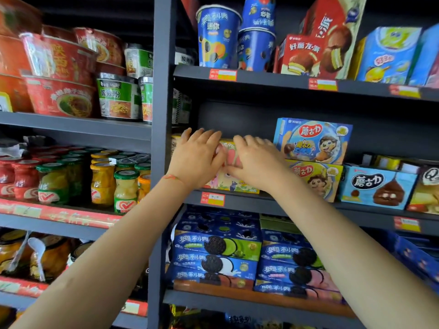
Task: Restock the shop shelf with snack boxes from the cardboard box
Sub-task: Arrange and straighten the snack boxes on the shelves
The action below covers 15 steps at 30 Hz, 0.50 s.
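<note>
A pink and yellow snack box (pixel 228 160) is seen on the middle shelf (pixel 273 202) of the right-hand rack, at its left end, above another box of the same kind. It is covered by both hands: the left hand (pixel 198 157) is laid over its left part and the right hand (pixel 255 162) over its right part, with the fingers stretched forward and only slightly bent across the front and top. Whether the box is being gripped or merely pressed cannot be told.

Just to the right, a blue snack box (pixel 313 140) is stacked on a yellow one (pixel 318 180), and further right a light blue box (pixel 377 187) is placed on the same shelf. A red price label (pixel 213 199) is fixed to the shelf edge below the hands.

On the shelf above, blue biscuit cups (pixel 217 36) are stood beside red pie boxes (pixel 306 55). On the shelf below, blue biscuit boxes (pixel 216 255) are piled in two stacks.

In the left-hand rack, red noodle bowls (pixel 59 96) and green noodle cups (pixel 117 98) are kept on the upper shelf, and glass jars of fruit (pixel 126 189) with green and yellow lids are ranged beneath them.
</note>
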Tool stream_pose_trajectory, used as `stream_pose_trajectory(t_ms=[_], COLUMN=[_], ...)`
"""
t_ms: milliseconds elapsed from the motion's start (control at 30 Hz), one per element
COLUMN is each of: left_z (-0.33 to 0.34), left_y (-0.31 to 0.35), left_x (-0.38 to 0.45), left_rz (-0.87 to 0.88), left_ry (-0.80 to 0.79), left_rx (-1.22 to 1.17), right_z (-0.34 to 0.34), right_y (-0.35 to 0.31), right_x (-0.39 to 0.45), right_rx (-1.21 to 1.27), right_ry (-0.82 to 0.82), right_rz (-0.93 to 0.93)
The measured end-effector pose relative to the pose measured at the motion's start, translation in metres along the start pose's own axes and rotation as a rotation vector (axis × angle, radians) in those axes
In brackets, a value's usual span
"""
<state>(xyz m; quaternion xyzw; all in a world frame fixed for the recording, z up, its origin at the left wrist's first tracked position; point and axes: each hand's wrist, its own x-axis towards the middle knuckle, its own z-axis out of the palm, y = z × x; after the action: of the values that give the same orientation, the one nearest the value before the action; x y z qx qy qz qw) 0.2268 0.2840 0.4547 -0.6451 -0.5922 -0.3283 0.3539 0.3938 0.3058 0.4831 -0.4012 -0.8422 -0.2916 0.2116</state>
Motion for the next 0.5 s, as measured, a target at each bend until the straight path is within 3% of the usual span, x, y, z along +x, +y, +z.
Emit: stream_pose_trajectory(t_ms=[200,367,500], left_z=[-0.001,-0.007,-0.016], left_y=[0.001,0.004,0.013], left_x=[-0.001,0.001,0.017], left_rz=[0.000,-0.035,-0.044], left_ry=[0.046,-0.041,-0.169], left_rx=[0.035,0.050,0.065], right_z=[0.005,-0.015,-0.031], right_y=[0.002,0.017,0.033], right_x=[-0.005,-0.025,-0.033], right_rx=[0.053,0.196,0.330], right_ry=[0.080,0.187,0.169], right_rz=[-0.025,-0.003,0.004])
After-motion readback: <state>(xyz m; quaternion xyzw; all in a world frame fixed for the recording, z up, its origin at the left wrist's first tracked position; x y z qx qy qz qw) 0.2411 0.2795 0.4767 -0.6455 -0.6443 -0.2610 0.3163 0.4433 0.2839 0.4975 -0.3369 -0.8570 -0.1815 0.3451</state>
